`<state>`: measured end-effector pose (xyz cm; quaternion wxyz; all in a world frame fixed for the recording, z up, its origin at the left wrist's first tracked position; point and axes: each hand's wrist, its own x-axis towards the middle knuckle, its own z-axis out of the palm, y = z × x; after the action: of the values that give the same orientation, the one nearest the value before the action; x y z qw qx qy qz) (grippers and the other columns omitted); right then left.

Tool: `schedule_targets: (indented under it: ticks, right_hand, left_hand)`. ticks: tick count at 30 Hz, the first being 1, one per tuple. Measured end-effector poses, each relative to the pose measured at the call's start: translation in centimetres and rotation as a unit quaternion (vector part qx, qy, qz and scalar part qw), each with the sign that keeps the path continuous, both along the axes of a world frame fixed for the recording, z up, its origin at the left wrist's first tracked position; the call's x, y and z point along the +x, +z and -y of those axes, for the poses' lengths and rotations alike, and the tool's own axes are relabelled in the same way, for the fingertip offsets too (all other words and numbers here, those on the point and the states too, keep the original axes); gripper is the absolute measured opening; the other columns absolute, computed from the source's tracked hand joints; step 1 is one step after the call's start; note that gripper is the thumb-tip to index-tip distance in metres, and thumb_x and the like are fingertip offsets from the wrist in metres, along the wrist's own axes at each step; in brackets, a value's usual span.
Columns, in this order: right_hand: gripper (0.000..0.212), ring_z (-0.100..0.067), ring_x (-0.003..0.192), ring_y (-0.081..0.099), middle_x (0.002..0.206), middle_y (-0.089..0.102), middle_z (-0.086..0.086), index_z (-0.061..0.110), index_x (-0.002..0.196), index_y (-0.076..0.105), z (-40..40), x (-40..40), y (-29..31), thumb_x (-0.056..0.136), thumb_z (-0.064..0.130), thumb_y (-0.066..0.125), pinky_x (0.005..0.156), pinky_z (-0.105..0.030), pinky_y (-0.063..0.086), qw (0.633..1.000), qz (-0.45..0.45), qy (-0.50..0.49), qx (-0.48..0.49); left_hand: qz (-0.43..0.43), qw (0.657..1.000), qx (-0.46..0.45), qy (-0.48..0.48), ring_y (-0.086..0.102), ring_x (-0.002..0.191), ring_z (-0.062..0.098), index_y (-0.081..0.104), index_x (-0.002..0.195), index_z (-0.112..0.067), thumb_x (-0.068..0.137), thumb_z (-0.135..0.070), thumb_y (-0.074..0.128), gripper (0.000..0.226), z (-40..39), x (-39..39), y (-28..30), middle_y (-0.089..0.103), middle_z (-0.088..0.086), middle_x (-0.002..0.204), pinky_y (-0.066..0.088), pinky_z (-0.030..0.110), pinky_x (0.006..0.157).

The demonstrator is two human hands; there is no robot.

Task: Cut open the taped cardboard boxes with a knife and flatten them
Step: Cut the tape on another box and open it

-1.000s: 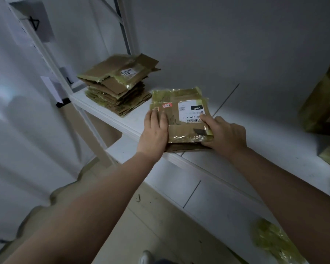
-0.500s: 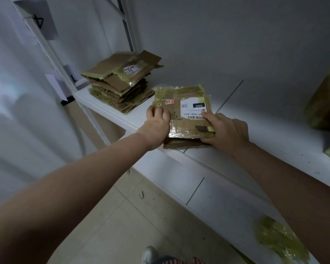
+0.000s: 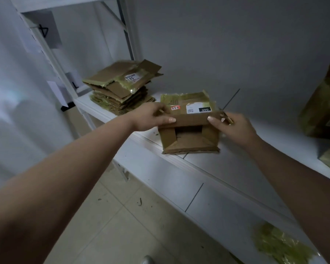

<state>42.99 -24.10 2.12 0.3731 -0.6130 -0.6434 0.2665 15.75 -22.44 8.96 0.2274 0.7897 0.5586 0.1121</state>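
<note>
flattening underway: on the white metal shelf (image 3: pixel 236 168), right of the stack of flattened cardboard (image 3: pixel 122 88), both hands grip the brown taped cardboard box (image 3: pixel 189 134); left hand (image 3: pixel 151 117) pinches its top edge, right hand (image 3: pixel 234 128) also holds a small knife (image 3: pixel 225 116). next, probably press it flat.

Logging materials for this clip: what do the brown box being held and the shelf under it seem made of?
Brown box: corrugated cardboard, matte, judging by its raw cut edges; glossy yellowish tape covers its top. White shelf: smooth, likely painted metal or laminate; the view cannot settle which.
</note>
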Motion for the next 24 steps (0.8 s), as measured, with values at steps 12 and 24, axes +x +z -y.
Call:
schedule_targets:
  ticks: [12,24]
  right_hand:
    - [0.065,-0.033,0.081,0.062,0.124,0.055,-0.007,0.029,0.143,0.039,0.9,-3.8,-3.6,0.086,0.053,0.058,0.063,-0.029,0.037,0.953,0.240,-0.122,0.141]
    - [0.062,-0.030,0.093,0.059,0.124,0.053,-0.005,0.028,0.136,0.041,0.1,-4.3,-3.5,0.079,0.037,0.065,0.066,-0.027,0.035,0.973,0.166,-0.139,0.079]
  left_hand:
    - [-0.045,0.970,0.180,0.154,0.025,0.141,0.031,0.026,0.149,-0.027,0.084,-0.071,0.043,0.080,1.0,4.6,-8.8,0.026,0.006,0.152,0.044,0.047,0.098]
    - [-0.004,0.951,0.218,0.218,0.058,0.099,0.031,0.045,0.134,-0.023,0.078,-0.033,0.060,0.058,0.3,6.4,-9.5,0.038,0.002,0.141,0.049,0.034,0.072]
